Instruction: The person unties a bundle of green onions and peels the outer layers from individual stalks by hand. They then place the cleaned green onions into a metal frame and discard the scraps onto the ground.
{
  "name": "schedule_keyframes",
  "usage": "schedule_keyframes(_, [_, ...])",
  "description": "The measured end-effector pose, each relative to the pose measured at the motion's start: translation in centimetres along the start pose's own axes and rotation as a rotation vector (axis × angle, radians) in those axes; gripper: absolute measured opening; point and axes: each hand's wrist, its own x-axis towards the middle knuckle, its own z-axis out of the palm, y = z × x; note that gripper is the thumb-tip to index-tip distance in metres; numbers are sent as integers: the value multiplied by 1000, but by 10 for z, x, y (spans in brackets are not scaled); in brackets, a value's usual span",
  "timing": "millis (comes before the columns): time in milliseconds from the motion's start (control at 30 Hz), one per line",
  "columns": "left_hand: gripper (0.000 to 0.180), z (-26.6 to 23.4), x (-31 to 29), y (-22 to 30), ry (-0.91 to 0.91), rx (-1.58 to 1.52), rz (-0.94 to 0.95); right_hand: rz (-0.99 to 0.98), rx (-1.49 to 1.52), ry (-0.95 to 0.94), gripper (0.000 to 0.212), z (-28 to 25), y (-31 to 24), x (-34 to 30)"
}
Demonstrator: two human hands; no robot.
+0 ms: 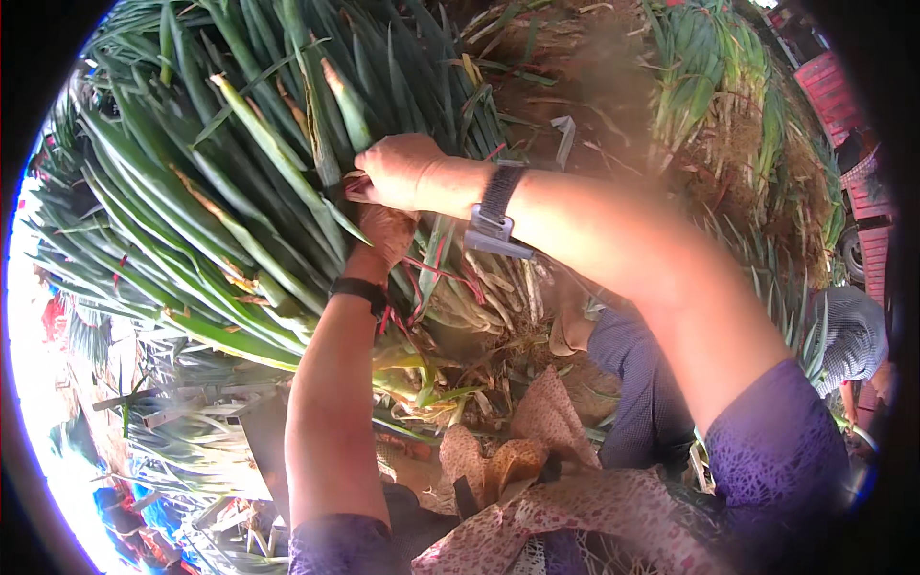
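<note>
A large heap of long green onions (220, 192) spreads under both hands, green leaves to the far left, pale stalks toward me. My right hand (401, 171) is closed in a fist over the leaves. Something small and dark red shows at its fingertips, too little to name. Just below it, touching, my left hand (385, 234) is closed too, its fingers partly covered by the right. What it grips is hidden. Thin red ties (433, 275) cross the stalks beside the left wrist. A dark band circles each wrist; the right one carries a grey buckle (494, 233).
More green onions (709, 86) lie in a pile at the far right, on brown soil (585, 77). Red crates (832, 91) stand beyond it. Another person in a checked top (851, 335) bends at the right edge. Further onions (211, 446) lie at the lower left.
</note>
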Motion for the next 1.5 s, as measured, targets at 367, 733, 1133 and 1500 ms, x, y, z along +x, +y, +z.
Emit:
schedule_keyframes(367, [17,-71,-197,177,-373,-717,-470,5,662,453,25,51,-15,-12])
schedule_keyframes(733, [25,-127,-283,209,704,-1338,-1151,-323,1130,431,26,-129,-151,-154])
schedule_keyframes(1133, [30,-197,-286,313,686,-1087,-364,-455,1699,8,37,-154,-216,-457])
schedule_keyframes(1500, [34,-275,-289,350,653,-749,-73,-680,1878,-570,30,-175,-277,-477])
